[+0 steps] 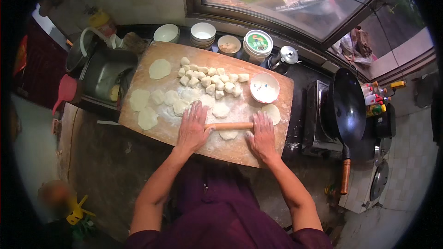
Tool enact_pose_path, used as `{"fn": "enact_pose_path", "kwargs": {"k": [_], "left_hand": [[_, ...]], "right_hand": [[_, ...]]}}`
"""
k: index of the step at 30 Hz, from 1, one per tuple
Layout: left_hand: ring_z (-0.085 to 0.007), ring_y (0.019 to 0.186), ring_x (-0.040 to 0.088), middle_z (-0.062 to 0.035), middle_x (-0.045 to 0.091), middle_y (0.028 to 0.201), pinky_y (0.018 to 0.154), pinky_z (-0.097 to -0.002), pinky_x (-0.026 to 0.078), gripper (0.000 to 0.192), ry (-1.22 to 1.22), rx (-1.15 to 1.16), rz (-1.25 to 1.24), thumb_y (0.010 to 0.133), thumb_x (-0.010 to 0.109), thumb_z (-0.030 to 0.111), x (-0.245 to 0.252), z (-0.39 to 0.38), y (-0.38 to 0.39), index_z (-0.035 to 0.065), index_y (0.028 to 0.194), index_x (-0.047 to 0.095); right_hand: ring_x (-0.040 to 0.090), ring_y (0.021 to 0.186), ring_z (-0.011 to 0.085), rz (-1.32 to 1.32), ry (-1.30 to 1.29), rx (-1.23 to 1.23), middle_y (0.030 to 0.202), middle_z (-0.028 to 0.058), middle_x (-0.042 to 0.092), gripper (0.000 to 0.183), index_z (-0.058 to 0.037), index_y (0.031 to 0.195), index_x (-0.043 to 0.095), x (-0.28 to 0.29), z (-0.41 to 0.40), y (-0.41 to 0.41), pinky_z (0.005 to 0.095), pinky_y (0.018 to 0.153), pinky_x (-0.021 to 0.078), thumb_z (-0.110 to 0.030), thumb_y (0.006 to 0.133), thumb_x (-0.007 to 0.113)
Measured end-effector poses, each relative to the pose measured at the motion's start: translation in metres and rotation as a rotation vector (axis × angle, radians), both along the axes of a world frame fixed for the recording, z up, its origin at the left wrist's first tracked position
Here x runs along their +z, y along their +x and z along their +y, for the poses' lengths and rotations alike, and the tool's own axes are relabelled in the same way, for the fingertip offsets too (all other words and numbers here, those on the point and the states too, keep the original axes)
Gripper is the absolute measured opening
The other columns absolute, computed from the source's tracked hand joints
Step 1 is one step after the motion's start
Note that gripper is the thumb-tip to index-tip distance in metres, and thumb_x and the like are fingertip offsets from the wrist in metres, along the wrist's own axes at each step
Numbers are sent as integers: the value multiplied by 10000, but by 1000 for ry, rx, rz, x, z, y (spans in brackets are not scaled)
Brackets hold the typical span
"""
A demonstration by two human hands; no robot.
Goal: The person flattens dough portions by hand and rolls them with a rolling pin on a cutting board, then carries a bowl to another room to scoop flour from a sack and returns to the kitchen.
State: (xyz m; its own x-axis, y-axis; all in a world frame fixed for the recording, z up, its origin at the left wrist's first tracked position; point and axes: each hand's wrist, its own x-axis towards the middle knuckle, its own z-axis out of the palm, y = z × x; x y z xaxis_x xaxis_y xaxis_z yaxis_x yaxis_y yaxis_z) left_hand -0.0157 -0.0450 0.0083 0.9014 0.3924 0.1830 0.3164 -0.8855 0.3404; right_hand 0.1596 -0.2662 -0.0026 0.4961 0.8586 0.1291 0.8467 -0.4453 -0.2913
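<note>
A wooden rolling pin [231, 126] lies across a small dough round [228, 135] on the floured wooden board [207, 148]. Over the pin's left end rests my left hand [192, 128], and my right hand [263, 136] covers its right end; both have floury fingers. A flattened dough wrapper [271, 114] lies beside my right fingertips. Several pressed dough discs [171, 98] spread out beyond my left hand, with thinner wrappers [148, 118] at the board's left side. Farther up sits a cluster of cut dough pieces [206, 81]. A bowl of flour [264, 89] stands to their right.
Behind the board stand bowls [203, 31], a lidded plastic tub [258, 43] and a metal pot [288, 57]. A steel sink [109, 72] adjoins the left edge. At right, a black wok [347, 107] is tilted up by the gas stove [315, 121], its wooden handle jutting forward.
</note>
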Motion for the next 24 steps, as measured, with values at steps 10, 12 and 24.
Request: {"fn": "enact_pose_path", "kwargs": {"k": [10, 12, 24], "left_hand": [[-386, 1454, 245, -257, 281, 1548, 1165, -553, 197, 879, 52, 68, 109, 826, 680, 389, -12, -7, 6, -45, 1483, 288], [-390, 1457, 238, -266, 282, 1545, 1165, -554, 197, 882, -40, -23, 129, 820, 685, 394, -10, -26, -15, -50, 1477, 298], [-380, 1404, 350, -221, 385, 1500, 1132, -550, 275, 653, -63, -86, 57, 843, 679, 249, -3, -45, -38, -9, 1394, 442]], "right_hand": [[260, 1433, 409, -50, -80, -8, 1512, 266, 317, 743, 48, 1458, 303, 3, -3, -4, 555, 1174, 172, -384, 915, 568], [243, 1432, 437, 22, -102, -3, 1520, 270, 302, 769, 55, 1460, 293, -1, -27, -19, 561, 1174, 165, -408, 910, 568], [385, 1362, 365, -24, -39, 3, 1433, 218, 448, 611, 0, 1403, 427, 4, -45, -37, 536, 1120, 272, -334, 919, 591]]}}
